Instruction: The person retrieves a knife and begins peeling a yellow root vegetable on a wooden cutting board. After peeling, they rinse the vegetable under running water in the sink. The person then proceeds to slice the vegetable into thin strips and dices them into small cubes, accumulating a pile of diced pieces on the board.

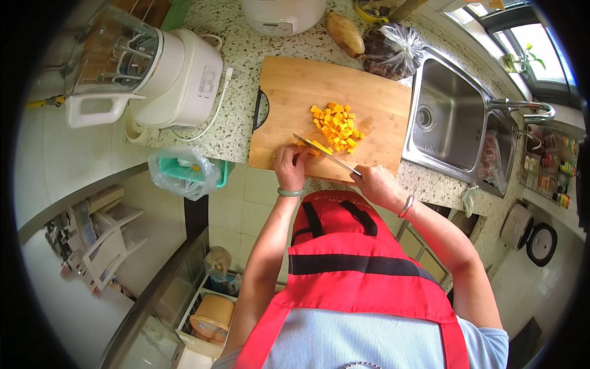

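On the wooden cutting board (289, 92) lies a pile of small cubes (338, 123) of a firm orange vegetable, perhaps pumpkin or carrot. My right hand (380, 186) grips the handle of a kitchen knife (332, 156). Its blade slants up and left, resting over or against uncut orange vegetable sticks (316, 146) just in front of the pile. With fingers bent together, my left hand (290, 168) holds the near end of those sticks beside the blade. The fingertips and part of the sticks are hidden behind the knife and knuckles.
A steel sink (442, 92) with a faucet (534, 111) adjoins the board's right side. At the left stands a white blender (178, 80), its cord on the speckled counter (236, 46). A bag-lined green bin (184, 172) hangs below. A dark plastic-wrapped bundle (393, 52) and brown root (344, 34) lie behind the board.
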The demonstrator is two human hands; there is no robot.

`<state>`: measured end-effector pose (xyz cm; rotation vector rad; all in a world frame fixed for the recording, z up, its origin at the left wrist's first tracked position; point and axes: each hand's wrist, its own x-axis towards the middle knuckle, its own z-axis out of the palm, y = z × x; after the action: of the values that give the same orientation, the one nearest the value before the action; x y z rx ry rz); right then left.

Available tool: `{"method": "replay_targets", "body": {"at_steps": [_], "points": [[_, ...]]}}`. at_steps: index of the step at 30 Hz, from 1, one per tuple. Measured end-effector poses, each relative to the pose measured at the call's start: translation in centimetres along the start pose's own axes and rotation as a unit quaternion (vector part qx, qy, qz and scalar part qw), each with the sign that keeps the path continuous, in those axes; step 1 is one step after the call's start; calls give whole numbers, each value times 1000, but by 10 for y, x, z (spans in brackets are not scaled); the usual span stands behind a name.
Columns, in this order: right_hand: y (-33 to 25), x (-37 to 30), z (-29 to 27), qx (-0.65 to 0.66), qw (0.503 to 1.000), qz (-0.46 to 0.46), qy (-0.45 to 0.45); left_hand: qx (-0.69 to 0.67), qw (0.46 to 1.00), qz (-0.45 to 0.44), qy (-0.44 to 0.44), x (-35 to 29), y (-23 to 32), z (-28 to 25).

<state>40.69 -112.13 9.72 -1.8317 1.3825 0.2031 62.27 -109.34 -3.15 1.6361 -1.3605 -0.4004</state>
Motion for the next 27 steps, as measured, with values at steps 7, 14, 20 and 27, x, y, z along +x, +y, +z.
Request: {"method": "replay_targets", "body": {"at_steps": [7, 14, 20, 27], "points": [[-11, 4, -10, -24, 999, 14, -29, -9, 1000, -2, 4, 0, -1, 1], [-11, 15, -9, -20, 998, 13, -59, -17, 1000, 9, -2, 2, 2, 0], [-10, 25, 33, -7, 1000, 10, 9, 9, 999, 16, -36, 4, 0, -5], [-15, 4, 30, -3, 999, -5, 38, 23, 998, -4, -54, 7, 5, -10]]}}
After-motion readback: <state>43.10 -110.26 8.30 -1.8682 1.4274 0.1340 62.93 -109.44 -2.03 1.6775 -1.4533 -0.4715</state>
